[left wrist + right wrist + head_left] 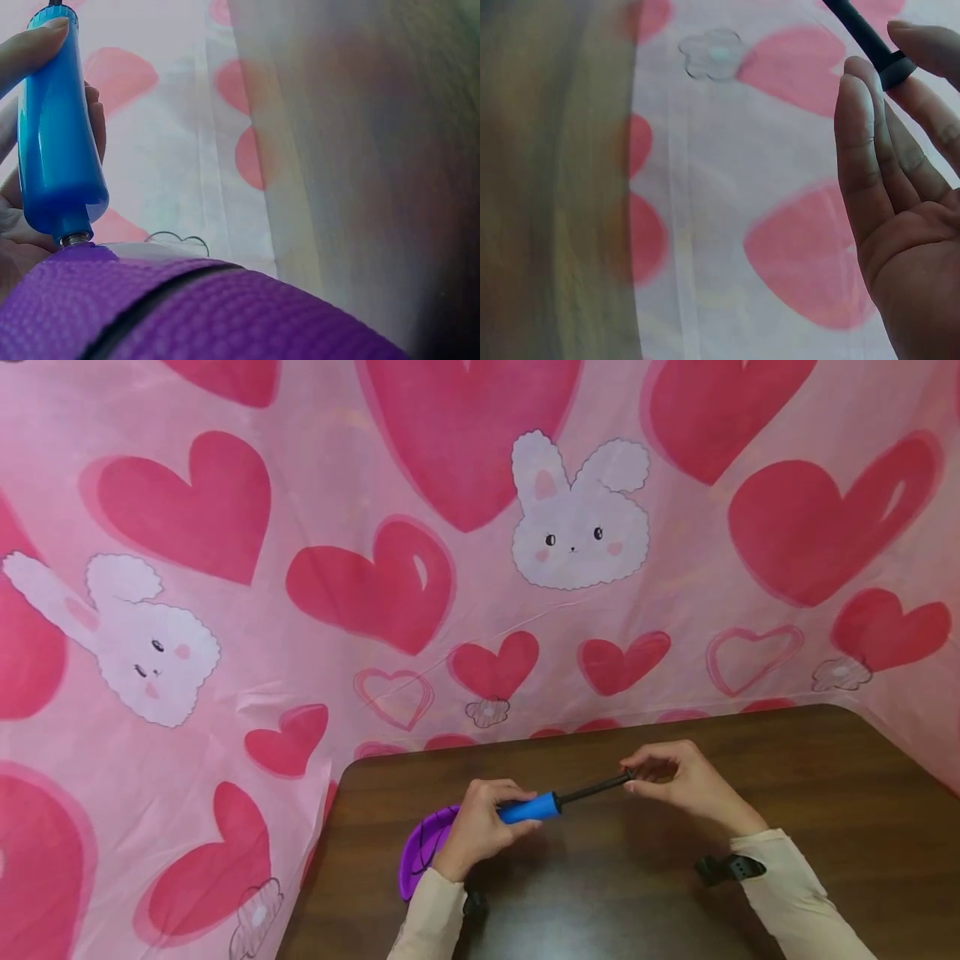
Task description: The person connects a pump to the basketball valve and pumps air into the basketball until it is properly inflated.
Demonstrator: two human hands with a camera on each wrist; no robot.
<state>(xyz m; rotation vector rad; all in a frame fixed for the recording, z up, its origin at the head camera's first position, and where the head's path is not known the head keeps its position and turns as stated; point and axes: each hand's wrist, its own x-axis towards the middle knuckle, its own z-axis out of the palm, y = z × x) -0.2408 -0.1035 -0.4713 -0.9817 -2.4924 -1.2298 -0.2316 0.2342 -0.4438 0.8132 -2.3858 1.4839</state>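
My left hand (483, 822) grips the blue barrel of a small hand pump (58, 142), its thumb lying along the barrel near the top. A black rod (592, 789) is drawn out of the barrel toward the right. Its black end (896, 71) is pinched between the thumb and fingers of my right hand (693, 781). At the pump's other end, a metal fitting (75, 239) meets a purple ball (247, 319) with a pebbled skin and a black groove. In the head view the ball looks dished in and is partly hidden behind my left hand.
Both hands are above a dark brown wooden table (600, 893) with rounded back corners. Behind it and on the left hangs a pink cloth (330, 468) with hearts and rabbit faces. Dark straps (731, 868) sit at the wrists.
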